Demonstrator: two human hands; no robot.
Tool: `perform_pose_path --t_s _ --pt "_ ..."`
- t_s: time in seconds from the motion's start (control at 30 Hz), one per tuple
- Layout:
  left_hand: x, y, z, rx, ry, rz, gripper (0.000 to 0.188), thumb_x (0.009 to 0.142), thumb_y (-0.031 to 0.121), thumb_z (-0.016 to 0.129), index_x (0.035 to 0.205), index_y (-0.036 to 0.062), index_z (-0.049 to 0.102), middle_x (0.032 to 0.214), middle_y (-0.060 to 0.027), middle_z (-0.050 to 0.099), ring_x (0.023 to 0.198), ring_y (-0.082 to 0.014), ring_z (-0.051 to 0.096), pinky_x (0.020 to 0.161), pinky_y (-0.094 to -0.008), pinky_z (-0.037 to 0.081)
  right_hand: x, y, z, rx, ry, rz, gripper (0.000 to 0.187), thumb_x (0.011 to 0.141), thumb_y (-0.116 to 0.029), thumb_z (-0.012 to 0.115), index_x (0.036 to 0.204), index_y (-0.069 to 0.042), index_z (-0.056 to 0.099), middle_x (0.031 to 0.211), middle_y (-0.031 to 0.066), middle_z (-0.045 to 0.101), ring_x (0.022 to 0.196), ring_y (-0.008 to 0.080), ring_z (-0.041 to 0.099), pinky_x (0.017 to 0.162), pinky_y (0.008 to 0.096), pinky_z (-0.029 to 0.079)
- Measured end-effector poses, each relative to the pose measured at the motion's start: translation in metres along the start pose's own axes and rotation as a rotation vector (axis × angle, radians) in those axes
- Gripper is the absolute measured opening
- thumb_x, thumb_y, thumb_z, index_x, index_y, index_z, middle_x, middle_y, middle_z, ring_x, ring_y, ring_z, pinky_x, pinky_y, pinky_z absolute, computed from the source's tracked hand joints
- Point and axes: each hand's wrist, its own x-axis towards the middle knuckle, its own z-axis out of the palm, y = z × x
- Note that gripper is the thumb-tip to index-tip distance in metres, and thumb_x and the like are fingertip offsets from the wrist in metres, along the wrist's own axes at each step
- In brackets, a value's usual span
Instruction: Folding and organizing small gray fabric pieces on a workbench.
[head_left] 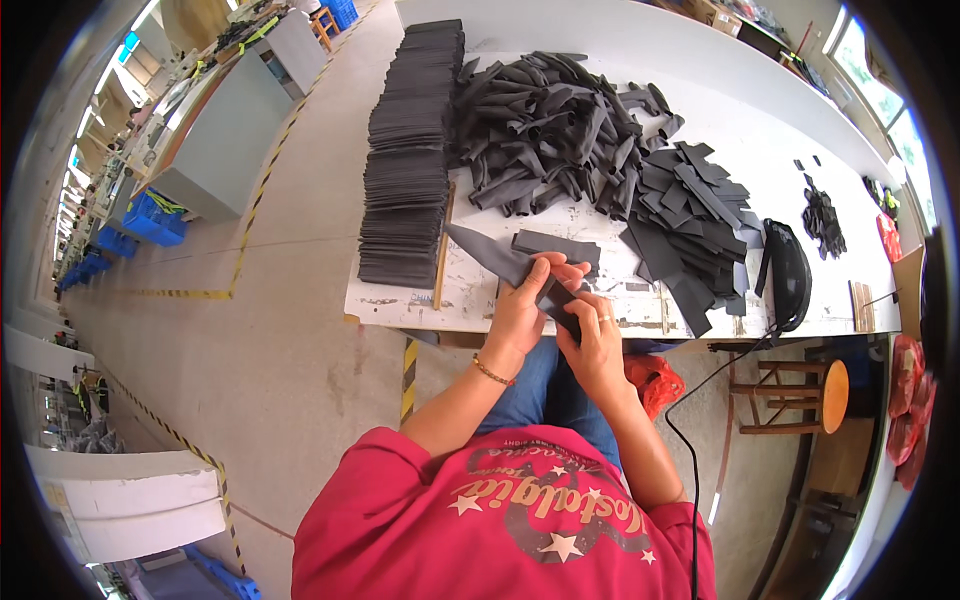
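A dark grey fabric piece [490,254] was held across the near edge of the surface [400,304], left of that edge's middle. It was pinched by the left hand [519,312], thumb and fingers nearly closed, while a black piece [563,309] was gripped by the curled fingers of the right hand [597,342]; whether the two were joined could not be told. For a neat result, the fabric was probably best kept flat and lightly pinched, its free end unfolded, and the black piece aligned without twisting.
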Motion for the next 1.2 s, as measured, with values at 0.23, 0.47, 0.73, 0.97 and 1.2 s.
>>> perform_pose_path --t_s 0.23,0.47,0.73,0.97,1.2 --pt "0.002 0.003 -0.014 -0.121 0.076 -0.031 0.03 0.1 0.026 0.052 0.111 -0.0017 0.059 0.114 -0.0212 0.066 0.11 -0.0275 0.063 0.095 -0.0382 0.049 0.01 -0.003 -0.008 0.028 -0.103 0.022 0.034 0.075 -0.001 0.072 0.104 -0.002 0.055 0.106 0.0187 0.058 0.098 0.0398 0.058 0.083 0.044 0.05" --pt "-0.008 -0.017 0.004 -0.138 0.003 -0.072 0.032 0.101 0.028 0.05 0.114 0.0011 0.059 0.119 -0.0208 0.064 0.116 -0.0281 0.059 0.1 -0.0394 0.045 0.016 -0.004 -0.011 0.089 -0.06 -0.04 0.028 0.077 -0.001 0.071 0.101 -0.002 0.056 0.107 0.0182 0.06 0.091 0.0379 0.062 0.076 0.0421 0.052" --pt "-0.007 -0.003 0.006 -0.247 0.098 -0.135 0.035 0.101 0.03 0.051 0.118 0.0006 0.058 0.112 -0.0171 0.066 0.102 -0.0266 0.063 0.093 -0.0394 0.05 0.008 0.003 -0.026 0.097 -0.186 0.028 0.027 0.079 -0.002 0.071 0.101 -0.001 0.056 0.102 0.0169 0.06 0.086 0.0379 0.061 0.073 0.0442 0.051" --pt "0.006 0.001 0.012 -0.155 0.178 0.12 0.035 0.1 0.032 0.053 0.114 0.0 0.058 0.095 -0.0121 0.066 0.09 -0.0271 0.066 0.088 -0.0401 0.052 0.023 0.008 -0.026 0.096 -0.029 -0.167 0.019 0.077 0.003 0.071 0.093 0.0 0.061 0.097 0.0123 0.061 0.081 0.0319 0.062 0.067 0.0393 0.051" --pt "-0.003 -0.006 0.015 -0.201 0.181 0.149 0.032 0.1 0.031 0.052 0.109 0.0017 0.058 0.092 -0.0108 0.066 0.089 -0.0262 0.066 0.085 -0.0385 0.052 0.027 0.006 -0.016 0.155 0.004 -0.129 0.014 0.077 0.004 0.071 0.088 0.0 0.063 0.093 0.0128 0.062 0.076 0.0309 0.062 0.065 0.0369 0.051"
